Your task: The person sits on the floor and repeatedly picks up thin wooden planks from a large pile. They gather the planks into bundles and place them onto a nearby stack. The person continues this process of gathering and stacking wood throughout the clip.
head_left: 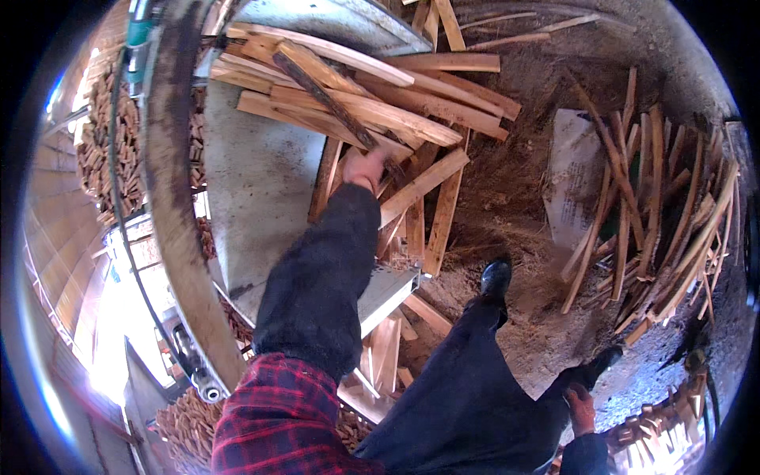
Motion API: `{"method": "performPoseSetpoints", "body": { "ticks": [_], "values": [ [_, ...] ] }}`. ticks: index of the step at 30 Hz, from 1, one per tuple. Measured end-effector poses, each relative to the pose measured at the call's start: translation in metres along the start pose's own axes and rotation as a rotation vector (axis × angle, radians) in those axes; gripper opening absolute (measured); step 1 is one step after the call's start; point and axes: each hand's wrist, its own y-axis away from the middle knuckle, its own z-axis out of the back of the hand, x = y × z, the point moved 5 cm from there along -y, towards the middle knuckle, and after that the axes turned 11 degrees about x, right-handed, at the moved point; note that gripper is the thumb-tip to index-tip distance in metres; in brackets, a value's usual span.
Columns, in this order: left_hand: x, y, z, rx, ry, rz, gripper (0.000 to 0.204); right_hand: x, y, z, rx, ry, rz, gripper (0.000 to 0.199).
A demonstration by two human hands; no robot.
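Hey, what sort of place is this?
Probably a sawmill or wood-cutting workshop: cut boards lie piled on a metal table, and long wood strips are heaped to the right.

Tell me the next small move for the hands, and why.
Probably lift the dark-edged slat with the left hand: that hand is right at its near end, and the slat lies across the top of other boards, seemingly unpinned.

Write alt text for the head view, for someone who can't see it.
A person's left hand reaches into a pile of wooden boards across a grey table; the right hand is near the right leg. Long wood strips lie heaped at right.
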Motion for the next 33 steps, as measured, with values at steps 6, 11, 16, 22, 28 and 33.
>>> {"method": "performPoseSetpoints", "body": {
  "ticks": [6,11,16,22,28,33],
  "values": [
    [0.131,-0.17,0.064,0.101,-0.251,0.048,0.053,0.128,-0.026,-0.063,0.127,0.022,0.136,0.052],
    [-0.027,-0.051,0.034,-0.054,-0.23,0.088,0.046,0.212,-0.025,-0.073,0.078,-0.123,0.262,0.056],
    [-0.11,0.079,-0.014,0.367,0.088,-0.451,0.04,0.383,-0.013,-0.082,-0.009,0.03,0.649,0.079],
    [-0.215,0.191,-0.094,0.788,0.507,-0.378,0.042,0.384,-0.02,-0.064,-0.023,-0.354,0.742,0.081],
    [-0.205,0.173,-0.092,0.812,0.13,-0.458,0.047,0.273,-0.001,0.089,-0.417,-0.227,0.485,0.054],
    [-0.131,-0.007,-0.049,0.382,-0.536,-0.703,0.039,0.235,-0.034,0.202,-0.76,0.207,0.458,0.072]
  ]
}}
